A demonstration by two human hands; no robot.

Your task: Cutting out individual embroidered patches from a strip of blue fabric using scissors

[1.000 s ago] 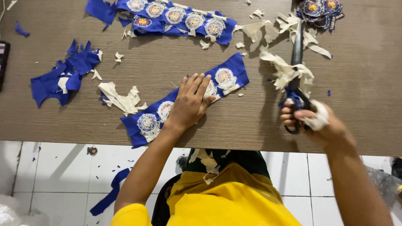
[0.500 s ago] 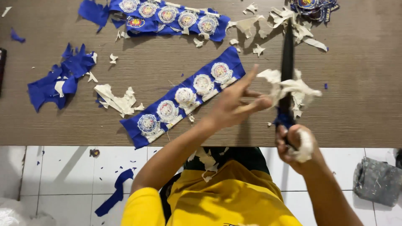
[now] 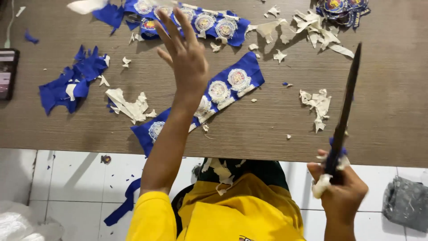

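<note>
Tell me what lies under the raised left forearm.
Under the left hand and forearm, the blue strip of round badges lies on the wooden table. The arm covers the strip's middle, so the badges there cannot be seen.

- Blue label strip (image 3: 223, 91) with round white-gold badges, diagonal on table under my raised arm.
- Second strip (image 3: 196, 22) at far edge.
- Badge stack (image 3: 343, 9) top right.
- Phone screen (image 3: 6, 73) far left.

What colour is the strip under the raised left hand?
Blue strip with round white emblems; head view.
</note>
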